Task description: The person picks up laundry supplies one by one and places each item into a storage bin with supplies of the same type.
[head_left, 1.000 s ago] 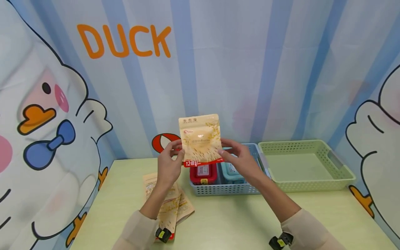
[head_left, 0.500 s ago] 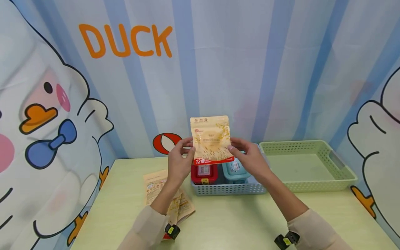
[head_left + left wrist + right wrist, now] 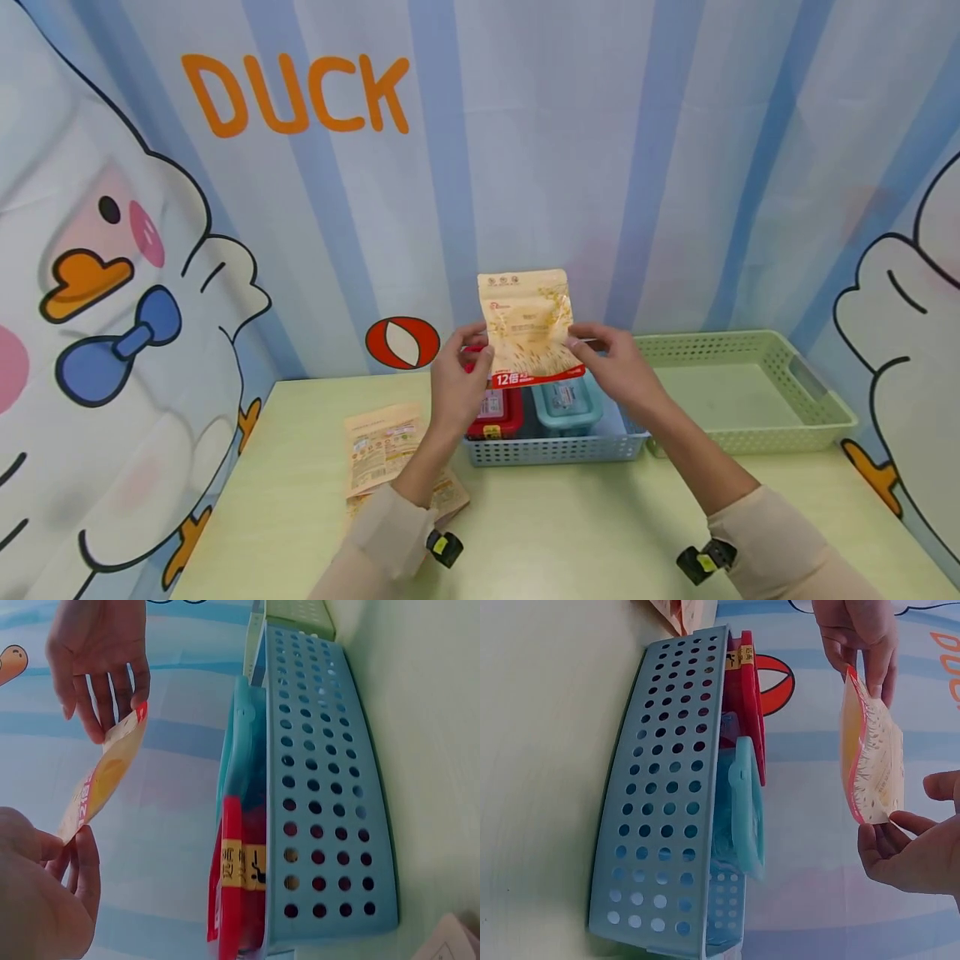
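A beige pouch [image 3: 528, 325] with a red band along its lower edge is held up, front toward me, above the blue basket. My left hand [image 3: 459, 379] pinches its left edge between thumb and fingers. On the opposite edge, my right hand [image 3: 618, 371] pinches it the same way. In the right wrist view the pouch [image 3: 874, 754] bulges in the middle. Below it, the blue basket [image 3: 558, 452] contains a red-lidded box [image 3: 501, 414] and a teal-lidded box [image 3: 567, 406]; the pouch and hands partly cover both.
Several similar pouches [image 3: 382, 446] lie overlapping on the table [image 3: 300, 467] to the left, partly behind my left forearm. A green basket [image 3: 742, 442] stands against the blue basket's right side. Behind everything hangs a striped curtain [image 3: 517, 150] with duck pictures.
Both hands have moved to the right together with the pouch, from over the red-lidded box toward the teal-lidded one. The grip on both edges stays the same.
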`<action>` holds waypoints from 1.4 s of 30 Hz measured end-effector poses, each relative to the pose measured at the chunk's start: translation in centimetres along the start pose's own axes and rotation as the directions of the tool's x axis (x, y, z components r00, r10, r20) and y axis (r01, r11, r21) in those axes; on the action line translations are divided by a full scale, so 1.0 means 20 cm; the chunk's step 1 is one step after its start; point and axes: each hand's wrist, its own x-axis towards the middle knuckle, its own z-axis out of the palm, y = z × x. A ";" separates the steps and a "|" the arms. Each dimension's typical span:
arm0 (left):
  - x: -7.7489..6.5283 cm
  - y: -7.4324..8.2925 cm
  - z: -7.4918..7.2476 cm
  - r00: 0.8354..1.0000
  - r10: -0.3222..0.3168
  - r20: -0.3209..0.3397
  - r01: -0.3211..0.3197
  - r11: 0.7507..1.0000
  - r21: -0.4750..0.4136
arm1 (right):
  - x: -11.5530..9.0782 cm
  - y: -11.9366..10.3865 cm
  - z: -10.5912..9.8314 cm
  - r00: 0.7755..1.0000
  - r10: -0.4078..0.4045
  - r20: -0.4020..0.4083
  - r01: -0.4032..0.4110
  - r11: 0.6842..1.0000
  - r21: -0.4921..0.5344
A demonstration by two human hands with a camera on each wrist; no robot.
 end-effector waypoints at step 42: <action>-0.10 0.19 0.43 0.931 -0.212 0.298 0.243 0.968 -0.069 | -0.07 0.14 -0.34 0.987 0.132 -0.093 -0.123 0.988 0.093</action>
